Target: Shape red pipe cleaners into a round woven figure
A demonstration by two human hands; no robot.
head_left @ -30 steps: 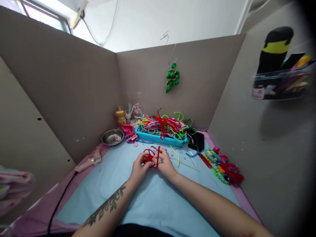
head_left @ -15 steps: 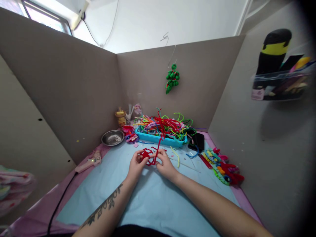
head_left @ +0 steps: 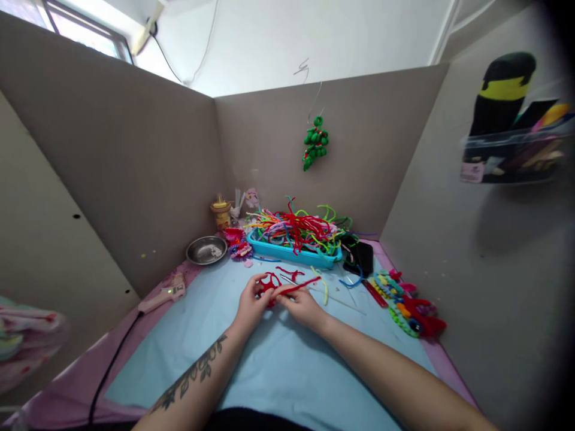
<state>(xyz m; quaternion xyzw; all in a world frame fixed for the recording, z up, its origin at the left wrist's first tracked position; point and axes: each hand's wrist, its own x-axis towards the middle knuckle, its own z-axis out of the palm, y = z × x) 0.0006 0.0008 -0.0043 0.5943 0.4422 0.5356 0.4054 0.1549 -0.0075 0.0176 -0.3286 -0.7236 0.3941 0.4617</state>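
My left hand (head_left: 252, 298) is closed on a red pipe-cleaner piece (head_left: 271, 281) bent into linked open loops. The fingers of my right hand (head_left: 300, 305) pinch the same work at its right side, where the fingertips of both hands meet. From there a loose red pipe-cleaner end (head_left: 306, 284) sticks out to the right, above my right hand. Part of the looped piece is hidden behind my fingers. Just beyond the hands, short red pipe-cleaner bits (head_left: 291, 273) lie on the blue cloth (head_left: 269, 359).
A blue tray (head_left: 291, 255) heaped with coloured pipe cleaners stands at the back. To the left are a metal bowl (head_left: 206, 250) and a glue gun (head_left: 164, 297). A black phone (head_left: 362, 257), red-handled tool (head_left: 375, 293) and finished colourful pieces (head_left: 404, 305) lie right. Partitions enclose the desk.
The loose red end stood upright toward the tray and now lies over to the right. My hands have drawn closer together, and the looped piece has turned between my fingers.
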